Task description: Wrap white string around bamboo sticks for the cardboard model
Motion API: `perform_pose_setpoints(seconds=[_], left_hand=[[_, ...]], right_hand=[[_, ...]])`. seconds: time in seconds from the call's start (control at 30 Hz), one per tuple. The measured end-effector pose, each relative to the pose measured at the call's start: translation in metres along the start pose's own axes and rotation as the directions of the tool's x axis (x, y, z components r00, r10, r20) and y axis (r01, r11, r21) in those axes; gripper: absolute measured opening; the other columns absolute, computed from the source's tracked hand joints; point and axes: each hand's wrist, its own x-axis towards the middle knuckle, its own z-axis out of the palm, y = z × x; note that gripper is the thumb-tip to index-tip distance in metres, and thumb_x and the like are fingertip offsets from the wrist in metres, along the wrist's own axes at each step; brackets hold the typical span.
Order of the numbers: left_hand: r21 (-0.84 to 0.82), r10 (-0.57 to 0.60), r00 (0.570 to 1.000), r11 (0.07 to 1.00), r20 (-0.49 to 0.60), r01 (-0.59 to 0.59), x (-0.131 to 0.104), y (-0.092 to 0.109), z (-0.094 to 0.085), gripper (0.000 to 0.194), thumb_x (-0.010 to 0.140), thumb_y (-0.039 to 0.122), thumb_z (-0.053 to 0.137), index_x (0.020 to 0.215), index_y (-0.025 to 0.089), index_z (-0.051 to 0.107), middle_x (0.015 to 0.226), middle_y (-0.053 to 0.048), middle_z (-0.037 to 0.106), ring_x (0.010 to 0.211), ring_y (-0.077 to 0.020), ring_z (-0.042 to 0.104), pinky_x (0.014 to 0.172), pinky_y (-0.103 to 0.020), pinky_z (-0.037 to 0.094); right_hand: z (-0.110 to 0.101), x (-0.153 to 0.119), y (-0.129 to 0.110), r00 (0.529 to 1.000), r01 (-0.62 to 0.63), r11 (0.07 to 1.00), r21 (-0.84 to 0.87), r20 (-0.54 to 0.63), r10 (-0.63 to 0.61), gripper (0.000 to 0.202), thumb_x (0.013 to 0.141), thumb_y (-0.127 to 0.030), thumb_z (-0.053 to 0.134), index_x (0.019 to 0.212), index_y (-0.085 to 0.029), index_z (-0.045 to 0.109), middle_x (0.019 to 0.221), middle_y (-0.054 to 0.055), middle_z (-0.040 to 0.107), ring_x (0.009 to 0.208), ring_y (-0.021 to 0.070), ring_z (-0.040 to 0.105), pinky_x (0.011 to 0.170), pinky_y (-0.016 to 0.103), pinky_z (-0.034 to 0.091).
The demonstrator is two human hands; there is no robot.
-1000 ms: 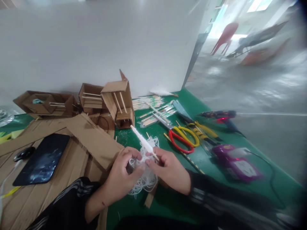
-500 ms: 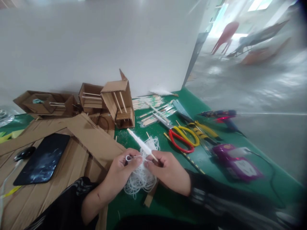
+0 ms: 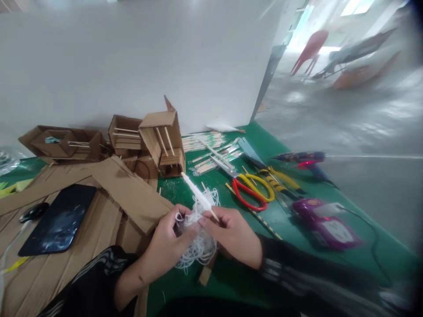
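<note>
My right hand (image 3: 231, 231) pinches the lower end of a thin wooden stick (image 3: 200, 194) wrapped in white string, its bare tip pointing up and left. My left hand (image 3: 173, 237) is closed on a white string (image 3: 179, 216), a small loop of which stands out by the fingers. The two thumbs nearly meet below the wrapped part. Under both hands a tangled heap of white string (image 3: 194, 253) lies on the green table (image 3: 172, 290); the hands cover part of it.
Scissors (image 3: 251, 193) with red and yellow handles, pliers (image 3: 287, 178), a glue gun (image 3: 304, 158) and a purple box (image 3: 327, 224) lie to the right. Wrapped chopsticks (image 3: 214, 154) and cardboard boxes (image 3: 165, 141) stand behind. A black tablet-like slab (image 3: 59, 220) rests on cardboard at left.
The wrapped stick has swung slightly to the right, its tip now higher and further right. My left hand has shifted a little, still with the string; my right hand has barely moved.
</note>
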Motion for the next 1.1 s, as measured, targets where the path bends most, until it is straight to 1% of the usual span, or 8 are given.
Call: perform_pose_setpoints(seconds=[0.1,0.2,0.3,0.4,0.57,0.7,0.9,1.1], left_hand=[[0.017,0.01,1.0,1.0,0.006,-0.01,0.0012,-0.0006,-0.0006,0.025,0.081,0.038,0.062,0.094,0.017,0.056,0.079,-0.002,0.061,0.07,-0.0163,0.056,0.063,-0.025,0.046],[0.068,0.079,0.997,0.995,-0.013,-0.078,0.0026,-0.001,-0.002,0.019,0.081,0.033,0.061,0.092,0.017,0.06,0.09,-0.005,0.064,0.081,-0.0196,0.059,0.073,-0.028,0.047],[0.076,0.128,0.992,0.989,0.009,-0.128,0.0036,0.0003,-0.0033,0.014,0.083,0.03,0.059,0.087,0.018,0.062,0.094,-0.006,0.064,0.088,-0.0206,0.059,0.079,-0.029,0.047],[0.052,0.15,0.988,0.987,0.031,-0.152,0.0043,0.0017,-0.0033,0.015,0.085,0.031,0.056,0.086,0.017,0.063,0.091,-0.006,0.064,0.089,-0.0204,0.059,0.081,-0.029,0.046],[-0.019,0.096,0.995,0.995,-0.005,-0.096,0.0038,0.0004,-0.0006,0.018,0.084,0.035,0.056,0.086,0.018,0.06,0.087,-0.005,0.063,0.079,-0.0186,0.058,0.072,-0.028,0.047],[0.02,0.097,0.995,0.995,0.002,-0.097,0.0024,0.0003,0.0004,0.018,0.081,0.034,0.06,0.089,0.018,0.06,0.087,-0.005,0.064,0.078,-0.0186,0.058,0.071,-0.028,0.047],[0.078,0.135,0.99,0.987,0.037,-0.137,0.0038,0.0029,-0.0005,0.012,0.082,0.029,0.059,0.086,0.017,0.061,0.09,-0.005,0.063,0.089,-0.0209,0.058,0.082,-0.03,0.045],[0.148,0.164,0.982,0.973,0.093,-0.177,0.0058,0.0005,-0.0009,0.002,0.079,0.016,0.056,0.08,0.018,0.056,0.085,-0.002,0.058,0.082,-0.0173,0.055,0.076,-0.027,0.043]], right_hand=[[-0.0001,-0.0015,-0.0015,1.0,0.0,0.998,-0.057,-0.031,-0.002,0.021,0.084,-0.038,0.056,0.083,-0.017,0.058,0.057,-0.005,0.044,0.049,0.0086,0.037,0.045,0.021,0.029],[-0.0005,-0.0032,-0.0035,0.998,0.016,0.994,-0.104,-0.057,-0.022,0.029,0.082,-0.031,0.056,0.109,-0.02,0.054,0.056,-0.006,0.044,0.048,0.0093,0.035,0.044,0.021,0.028],[-0.0017,-0.0033,-0.0048,0.996,0.074,0.977,-0.199,-0.029,-0.081,0.011,0.082,-0.028,0.054,0.086,-0.019,0.059,0.056,-0.005,0.041,0.05,0.0092,0.034,0.046,0.022,0.027],[-0.0025,-0.0023,-0.0051,0.993,0.09,0.959,-0.268,-0.053,-0.108,0.021,0.083,-0.028,0.053,0.065,-0.018,0.049,0.054,-0.006,0.035,0.05,0.0083,0.031,0.045,0.022,0.024],[-0.0011,-0.0017,-0.0047,0.996,0.081,0.973,-0.218,-0.007,-0.085,0.017,0.083,-0.026,0.052,0.068,-0.018,0.05,0.056,-0.006,0.034,0.051,0.0081,0.03,0.045,0.021,0.025],[-0.0002,-0.0016,-0.0026,0.996,0.087,0.973,-0.215,-0.011,-0.091,0.018,0.084,-0.026,0.051,0.068,-0.018,0.052,0.056,-0.006,0.035,0.052,0.0082,0.03,0.046,0.021,0.026],[-0.0002,-0.0015,-0.0014,0.992,0.106,0.963,-0.249,-0.04,-0.12,0.017,0.083,-0.026,0.053,0.068,-0.018,0.053,0.055,-0.006,0.035,0.052,0.0081,0.03,0.047,0.021,0.025],[0.003,-0.002,-0.001,0.994,0.093,0.981,-0.17,-0.041,-0.101,0.017,0.082,-0.023,0.051,0.067,-0.017,0.05,0.054,-0.007,0.033,0.05,0.0071,0.029,0.045,0.02,0.025]])
